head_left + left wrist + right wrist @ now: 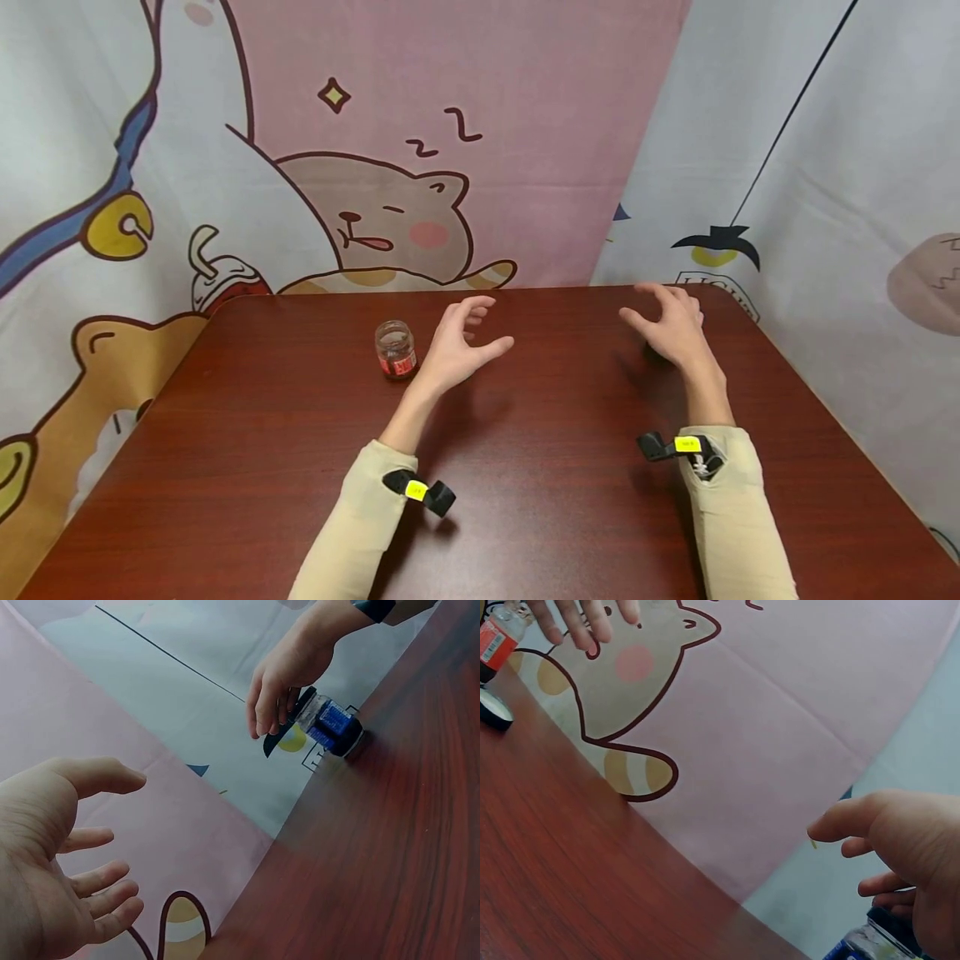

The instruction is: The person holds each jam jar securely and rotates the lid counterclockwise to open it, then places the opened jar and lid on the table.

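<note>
My left hand (459,343) is raised over the table with thumb and fingers apart, holding nothing. Just left of it stands a lidless glass jar (395,354) with a red label. A round, dark-rimmed, pale-faced piece like a jar lid (493,710) lies beside that jar in the right wrist view; the head view hides it. On the right, my right hand (671,327) hovers with fingers spread and slightly bent, also holding nothing. Close under it, a second jar (331,726) with a blue label and dark top shows in the left wrist view, mostly hidden in the head view.
Both jars stand on a dark reddish wooden table (555,483). Behind it and at its sides hangs a cloth backdrop (555,125) with cartoon animals, right at the table's far edge. A small black camera is strapped to each sleeve.
</note>
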